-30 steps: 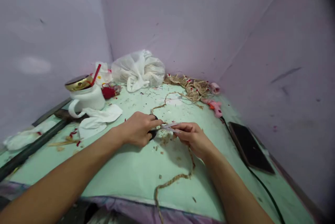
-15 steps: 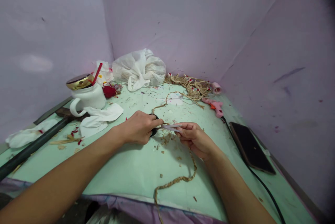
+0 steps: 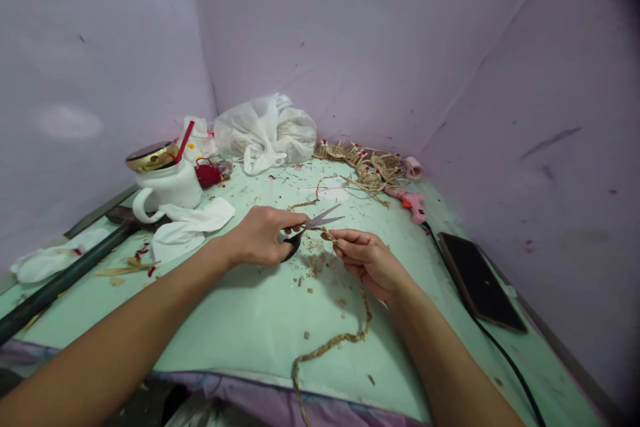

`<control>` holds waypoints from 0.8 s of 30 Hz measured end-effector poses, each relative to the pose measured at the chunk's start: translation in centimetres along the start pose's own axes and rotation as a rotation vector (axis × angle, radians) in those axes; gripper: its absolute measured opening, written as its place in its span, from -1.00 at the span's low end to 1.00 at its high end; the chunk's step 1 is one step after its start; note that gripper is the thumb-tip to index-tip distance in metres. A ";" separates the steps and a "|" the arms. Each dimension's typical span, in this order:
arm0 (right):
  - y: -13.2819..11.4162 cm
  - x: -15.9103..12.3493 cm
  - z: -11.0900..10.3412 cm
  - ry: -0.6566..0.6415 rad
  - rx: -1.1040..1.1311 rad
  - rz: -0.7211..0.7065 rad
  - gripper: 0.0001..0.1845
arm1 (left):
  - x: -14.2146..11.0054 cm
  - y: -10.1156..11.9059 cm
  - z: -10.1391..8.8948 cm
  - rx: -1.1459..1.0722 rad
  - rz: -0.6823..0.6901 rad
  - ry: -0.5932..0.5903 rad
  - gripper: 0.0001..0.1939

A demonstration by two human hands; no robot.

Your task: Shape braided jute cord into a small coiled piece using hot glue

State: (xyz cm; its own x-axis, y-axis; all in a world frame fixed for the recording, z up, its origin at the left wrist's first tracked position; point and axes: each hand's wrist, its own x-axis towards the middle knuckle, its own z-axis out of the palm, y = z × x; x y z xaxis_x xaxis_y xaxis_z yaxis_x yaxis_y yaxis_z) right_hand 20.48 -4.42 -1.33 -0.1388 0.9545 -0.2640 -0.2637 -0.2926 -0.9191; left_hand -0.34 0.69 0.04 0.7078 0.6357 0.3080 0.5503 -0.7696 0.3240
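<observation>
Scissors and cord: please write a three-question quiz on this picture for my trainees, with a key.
1. Multiple choice. The left hand holds: (a) the mug, (b) the scissors, (c) the phone.
2. True or false? The scissors' blades are fully closed.
3. Fill in: the right hand pinches the ____.

Key: 1. b. 2. False; the blades stand apart. 3. Cord.

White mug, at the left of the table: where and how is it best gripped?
Probably by the handle, coming from the near left, with the left hand once free of the scissors: the mug stands upright and its loop juts that way, though white cloth or tissue lies close by.
</observation>
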 end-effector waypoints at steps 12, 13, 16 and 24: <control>0.4 0.2 -0.4 0.042 -0.428 -0.226 -0.67 | -0.1 0.2 -0.2 0.307 0.025 -0.190 -0.53; 0.4 0.2 -0.4 0.042 -0.444 -0.237 -0.68 | -0.1 0.2 -0.3 0.305 0.028 -0.195 -0.54; 0.3 0.2 -0.3 0.040 -0.478 -0.253 -0.69 | -0.1 0.2 -0.4 0.299 0.036 -0.208 -0.54; 0.1 0.1 -0.5 0.040 -0.540 -0.257 -0.72 | -0.2 0.3 -0.9 0.321 0.051 -0.238 -0.53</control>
State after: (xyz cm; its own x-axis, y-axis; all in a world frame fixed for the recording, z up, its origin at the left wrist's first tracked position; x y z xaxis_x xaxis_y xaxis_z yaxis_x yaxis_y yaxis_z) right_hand 20.96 -4.34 -1.64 -0.0964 0.9952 -0.0148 0.2396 0.0088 -0.9708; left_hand -0.66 0.37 0.88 0.7999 0.5936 0.0886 0.5955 -0.8034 0.0058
